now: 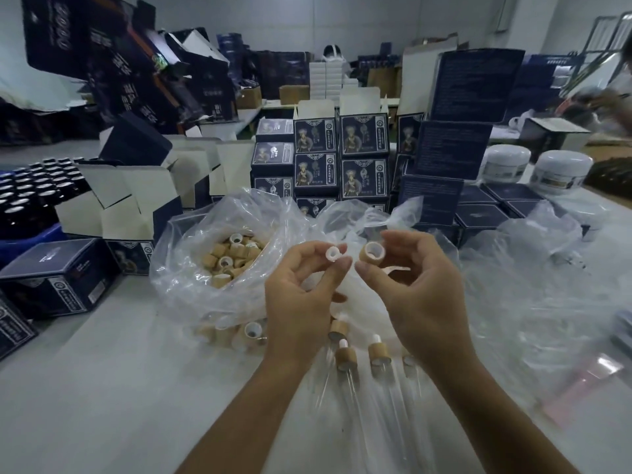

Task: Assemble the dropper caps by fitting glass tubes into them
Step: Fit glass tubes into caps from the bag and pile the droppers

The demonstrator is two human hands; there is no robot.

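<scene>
Between the two hands, raised above the tabletop [102, 388], the parts almost meet. The left hand [301, 295] pinches a small white rubber bulb [332, 253] with its fingertips. The right hand [420, 289] pinches a bamboo cap [371, 253] with its opening turned up. Both parts look very light; the bulb seems soft, so I would hold it at the rim, and the stiff cap by its side wall. Below the wrists lie finished droppers [343, 359] with glass tubes [355, 401], probably fragile and slippery; better to take them near the cap. Left of the hands, a plastic bag [178, 268] holds more caps.
</scene>
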